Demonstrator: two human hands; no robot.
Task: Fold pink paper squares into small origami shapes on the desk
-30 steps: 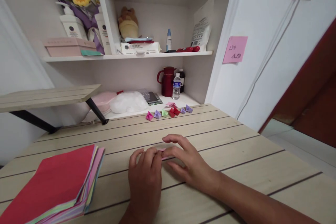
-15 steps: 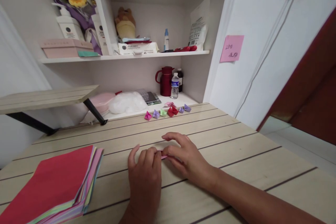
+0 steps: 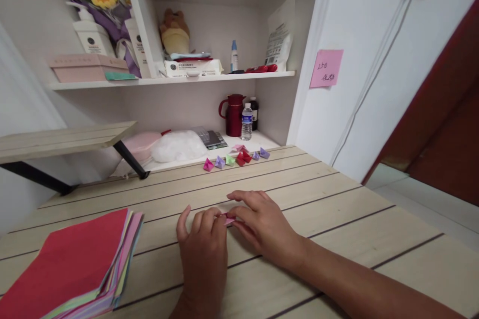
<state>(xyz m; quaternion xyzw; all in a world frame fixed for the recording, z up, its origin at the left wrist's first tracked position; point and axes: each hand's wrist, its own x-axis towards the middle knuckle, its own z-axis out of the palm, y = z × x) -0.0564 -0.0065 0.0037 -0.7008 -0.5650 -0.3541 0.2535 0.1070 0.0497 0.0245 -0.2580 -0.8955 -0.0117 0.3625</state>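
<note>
Held a small pink paper point(image 3: 229, 221) in a narrow grip: pressed its left end under the bunched fingertips of the left hand point(image 3: 204, 246), and pinched its right end between thumb and finger of the right hand point(image 3: 267, 229), with a farther finger arched clear. Had this low over the counter point(image 3: 322, 199), touching or not, could not tell.

Looked partway through folding this piece; could not count the creases left, being mostly covered. Had apparently finished the row of folded paper shapes point(image 3: 243, 158) along the counter's far edge, with a pink shape point(image 3: 239, 148) just behind. Showed no folds in the stack of coloured sheets point(image 3: 71, 259), red uppermost, lying at near left. Farther off, stood a water bottle point(image 3: 246, 122) beside a dark red jug point(image 3: 234, 115).

Compared with a second earlier, spread the left little finger away from its neighbours and brought the right thumb closer to the paper. Left row and stack apparently unchanged.
</note>
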